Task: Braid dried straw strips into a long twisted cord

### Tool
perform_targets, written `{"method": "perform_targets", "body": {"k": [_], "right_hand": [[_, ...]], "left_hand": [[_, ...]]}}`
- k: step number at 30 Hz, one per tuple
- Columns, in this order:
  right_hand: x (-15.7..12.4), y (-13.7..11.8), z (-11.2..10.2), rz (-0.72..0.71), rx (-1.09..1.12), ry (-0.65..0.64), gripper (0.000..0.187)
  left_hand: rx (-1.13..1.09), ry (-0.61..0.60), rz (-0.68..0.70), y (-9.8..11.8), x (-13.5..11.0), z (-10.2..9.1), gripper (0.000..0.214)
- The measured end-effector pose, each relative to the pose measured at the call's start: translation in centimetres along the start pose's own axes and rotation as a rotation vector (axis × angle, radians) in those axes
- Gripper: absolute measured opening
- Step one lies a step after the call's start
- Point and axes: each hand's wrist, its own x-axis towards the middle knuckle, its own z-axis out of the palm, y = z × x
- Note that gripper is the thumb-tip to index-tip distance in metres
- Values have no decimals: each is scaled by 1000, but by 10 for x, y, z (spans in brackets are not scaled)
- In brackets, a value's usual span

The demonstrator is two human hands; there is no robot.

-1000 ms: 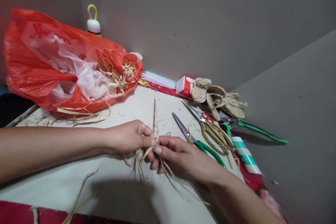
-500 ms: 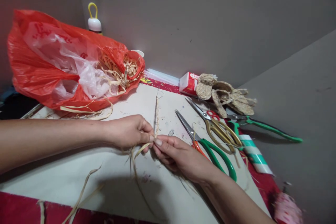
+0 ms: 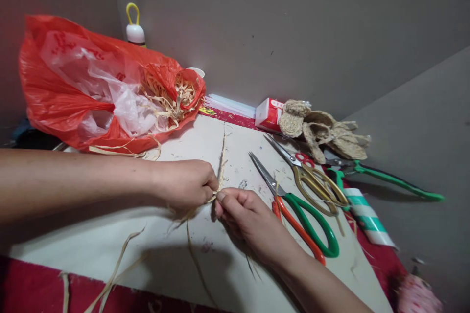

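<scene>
A thin braid of pale raffia runs away from me across the white board, its far end tapering to a fine tip. At its near end my left hand is closed, fingers curled under and partly hidden, on raffia strands. My right hand pinches the braid's near end between thumb and forefinger, right beside the left. Loose raffia strands trail below both hands over the board. Just right of my right hand lie scissors with orange and green handles.
A red plastic bag with raffia inside stands back left, before a white-capped bottle. Gold-handled scissors, green-handled pliers, woven straw pieces, a red-and-white box and a white-and-green roll lie on the right.
My left hand has turned over, its knuckles now facing up and its fingers tucked under. The loose strand beside it has been drawn in. The whole view has shifted slightly.
</scene>
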Motion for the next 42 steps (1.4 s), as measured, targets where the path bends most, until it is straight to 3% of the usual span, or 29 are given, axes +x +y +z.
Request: {"method": "perform_targets", "body": {"k": [3,7,16,21,27,33,42], "right_hand": [[0,2,2,1,24,22,34],[-1,5,3,-8,78,33,30],[2,5,3,-10,206,18,29],[-1,2,6,43,446,1,38],[-4,6,9,37,583,-8,35],[-5,4,12,24,575,0,36],[-6,6,14,-16,500,-54,36]], "left_hand": [[-7,-66,-61,7,0,-2,25],[-219,-161,-185,11,1,3,17],[-645,-204,-272,11,7,7,10],[-797,-164,-288,15,6,26,15],[-967,-24,-183,9,10,51,12],[-1003,40,-190,8,11,55,18],[-781,69,-235,7,8,55,18]]}}
